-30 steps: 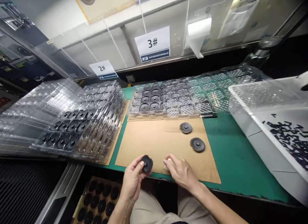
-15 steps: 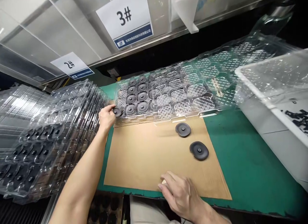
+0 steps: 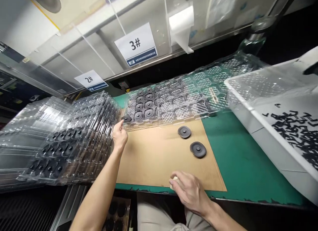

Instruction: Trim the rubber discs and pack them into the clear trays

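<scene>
My left hand (image 3: 120, 133) is at the front left corner of a clear plastic tray (image 3: 149, 122). One finger points up at the rim of a black round disc (image 3: 127, 118) in the corner pocket; the other fingers are partly curled, not wrapped round it. More black discs (image 3: 149, 113) fill pockets to its right. Low over a brown cardboard sheet (image 3: 146, 158), my right hand (image 3: 190, 191) is closed on a small cream-coloured piece (image 3: 175, 180), mostly hidden by the fingers. Two loose black discs, one farther back (image 3: 184, 132) and one nearer (image 3: 198, 149), lie on the cardboard.
Stacked clear trays (image 3: 81, 138) with black discs stand at the left. A white bin (image 3: 258, 125) holding many small black pieces is on the right of the green mat (image 3: 218, 141). Number signs (image 3: 136, 44) and a paper roll (image 3: 182, 22) hang above the bench.
The view has shifted, showing more of the bin and shelf. My left hand has drawn slightly down from the corner disc, which stays in its pocket. My right hand still grips the cream piece.
</scene>
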